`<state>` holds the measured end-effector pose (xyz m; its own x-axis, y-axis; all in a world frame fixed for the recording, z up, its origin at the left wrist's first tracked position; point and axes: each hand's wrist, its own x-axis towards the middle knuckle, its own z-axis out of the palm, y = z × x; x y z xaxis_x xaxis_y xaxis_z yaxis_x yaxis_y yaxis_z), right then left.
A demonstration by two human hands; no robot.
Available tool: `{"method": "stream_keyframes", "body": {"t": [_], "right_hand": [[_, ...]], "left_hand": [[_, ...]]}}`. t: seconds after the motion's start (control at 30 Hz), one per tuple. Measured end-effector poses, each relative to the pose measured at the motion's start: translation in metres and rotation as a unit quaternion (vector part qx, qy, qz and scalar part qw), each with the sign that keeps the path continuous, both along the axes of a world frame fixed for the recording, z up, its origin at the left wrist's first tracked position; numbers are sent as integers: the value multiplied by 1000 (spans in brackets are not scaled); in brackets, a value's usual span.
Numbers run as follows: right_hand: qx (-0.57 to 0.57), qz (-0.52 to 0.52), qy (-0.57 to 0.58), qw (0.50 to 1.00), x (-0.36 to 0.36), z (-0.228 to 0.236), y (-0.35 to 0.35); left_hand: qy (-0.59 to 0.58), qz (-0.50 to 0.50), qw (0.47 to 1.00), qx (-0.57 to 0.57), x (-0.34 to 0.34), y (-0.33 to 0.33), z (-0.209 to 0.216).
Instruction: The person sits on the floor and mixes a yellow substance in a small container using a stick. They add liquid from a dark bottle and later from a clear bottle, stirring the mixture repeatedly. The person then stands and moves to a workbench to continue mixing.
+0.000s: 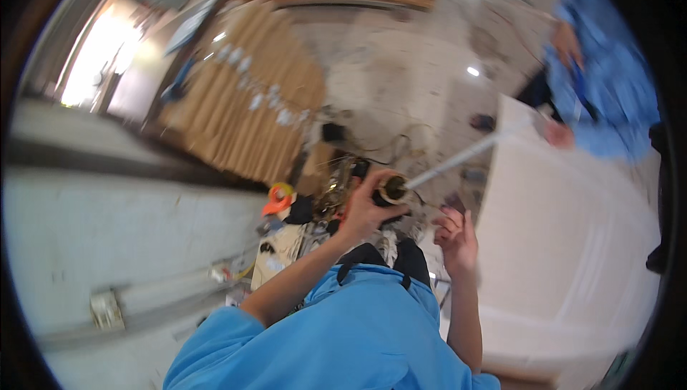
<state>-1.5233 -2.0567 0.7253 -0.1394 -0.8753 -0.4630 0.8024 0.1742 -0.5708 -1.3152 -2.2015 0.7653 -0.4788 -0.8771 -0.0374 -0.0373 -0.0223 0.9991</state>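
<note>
My left hand is wrapped round a short dark roll with a pale ring at its end; it looks like a tape roll, though blur hides its exact kind. A light grey bar runs from beside the roll toward a large white panel; whether it touches the roll I cannot tell. Right of the roll, my right hand is raised with its fingers apart and partly bent, and nothing clear shows in it. The white panel lies close to this hand on the right.
Long brown cardboard-like strips are stacked at the far left, above a white wall. An orange tape dispenser sits among cluttered tools and cables left of my left hand. A co-worker in a blue shirt is beside the panel, far right.
</note>
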Motion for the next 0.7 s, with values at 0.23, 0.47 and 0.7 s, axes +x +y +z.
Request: {"method": "stream_keyframes", "body": {"t": [0.23, 0.47, 0.7], "right_hand": [[-86, 234, 233, 940, 63, 6, -62], [-37, 207, 157, 965, 147, 11, -91], [-98, 80, 329, 936, 179, -11, -93]], "left_hand": [[17, 152, 988, -4, 24, 6, 2], [-11, 197, 980, 0, 57, -8, 20], [-100, 223, 964, -109, 72, -7, 11]]}}
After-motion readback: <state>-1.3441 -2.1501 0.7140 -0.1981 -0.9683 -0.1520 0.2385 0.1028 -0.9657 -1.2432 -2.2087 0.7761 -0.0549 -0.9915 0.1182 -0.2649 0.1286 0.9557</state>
